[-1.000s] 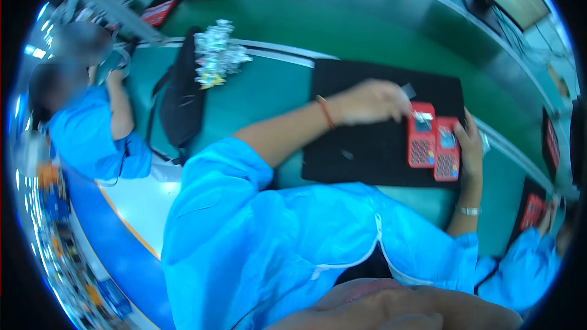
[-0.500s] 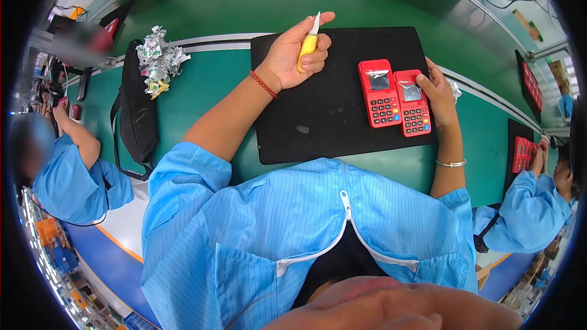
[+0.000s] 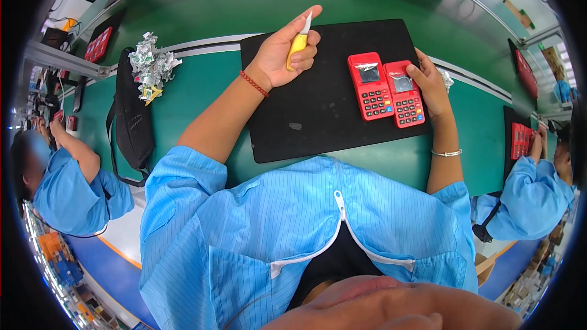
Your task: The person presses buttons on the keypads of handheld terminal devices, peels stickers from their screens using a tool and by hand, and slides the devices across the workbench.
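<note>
My left hand [image 3: 282, 55] is closed around the yellow handle of a small knife [image 3: 298, 46], its pale pointed blade aimed up and away from me. It is held over the upper left of a black mat [image 3: 306, 107]. Two red card payment terminals [image 3: 371, 88] lie side by side on the mat's right half, keypads toward me, with shiny clear film over their screens. My right hand [image 3: 433, 85] grips the right edge of the right-hand terminal [image 3: 405, 96], thumb on its front near the screen. The other fingers are partly hidden beside the terminal.
Left of the mat, a black bag [image 3: 131, 116] lies on the green table, with a heap of crumpled silvery wrappers [image 3: 150, 67] by it. More wrapper [image 3: 447, 80] shows behind my right hand. People in blue smocks sit left [image 3: 73, 183] and right [image 3: 529, 201].
The view has shifted slightly, so the mat and terminals sit a little further up and left. My hands keep the same holds on the knife and the right-hand terminal.
</note>
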`<state>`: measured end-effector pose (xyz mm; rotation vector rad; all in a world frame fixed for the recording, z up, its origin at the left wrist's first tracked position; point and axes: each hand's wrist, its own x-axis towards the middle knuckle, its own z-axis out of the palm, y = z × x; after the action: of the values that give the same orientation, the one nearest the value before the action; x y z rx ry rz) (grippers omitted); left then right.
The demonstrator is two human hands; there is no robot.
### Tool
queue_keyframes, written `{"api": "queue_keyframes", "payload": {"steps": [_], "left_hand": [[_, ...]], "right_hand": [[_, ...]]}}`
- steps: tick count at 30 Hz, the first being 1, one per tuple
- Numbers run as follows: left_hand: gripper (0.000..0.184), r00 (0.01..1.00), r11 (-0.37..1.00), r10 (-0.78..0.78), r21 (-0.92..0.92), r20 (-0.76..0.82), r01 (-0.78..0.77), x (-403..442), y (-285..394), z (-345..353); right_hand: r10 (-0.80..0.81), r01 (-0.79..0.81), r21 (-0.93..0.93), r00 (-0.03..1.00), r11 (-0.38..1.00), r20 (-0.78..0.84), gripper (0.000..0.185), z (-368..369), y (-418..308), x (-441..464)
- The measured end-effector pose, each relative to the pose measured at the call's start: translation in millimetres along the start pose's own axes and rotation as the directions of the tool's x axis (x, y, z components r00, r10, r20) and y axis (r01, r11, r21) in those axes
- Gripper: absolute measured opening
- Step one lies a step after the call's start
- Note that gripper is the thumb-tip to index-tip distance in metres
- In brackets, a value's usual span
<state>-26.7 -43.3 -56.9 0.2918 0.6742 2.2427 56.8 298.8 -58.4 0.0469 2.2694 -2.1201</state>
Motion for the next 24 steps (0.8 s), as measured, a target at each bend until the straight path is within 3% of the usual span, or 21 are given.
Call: {"api": "queue_keyframes", "payload": {"steps": [6, 9, 12, 24], "left_hand": [[0.041, 1.0, 1.0, 0.011, -0.029, 0.008, -0.011, 1, -3, -2], [0.041, 0.999, 0.998, 0.018, -0.057, 0.042, -0.015, 1, -3, -3], [0.04, 1.0, 1.0, 0.023, -0.018, -0.016, -0.023, 0, -3, 3], [0.039, 0.997, 0.997, 0.041, 0.071, -0.06, -0.037, -1, -5, 3]], "right_hand": [[-0.031, 0.032, 0.032, 0.999, 0.999, -0.017, 0.066, 5, -6, -3], [0.024, -0.025, -0.035, 0.999, 0.999, -0.046, 0.07, 6, -12, -6], [-0.018, 0.016, -0.069, 0.999, 0.998, -0.04, 0.075, 4, -10, -5], [0.013, -0.015, 0.06, 0.999, 0.998, 0.036, 0.072, 2, -5, -2]]}}
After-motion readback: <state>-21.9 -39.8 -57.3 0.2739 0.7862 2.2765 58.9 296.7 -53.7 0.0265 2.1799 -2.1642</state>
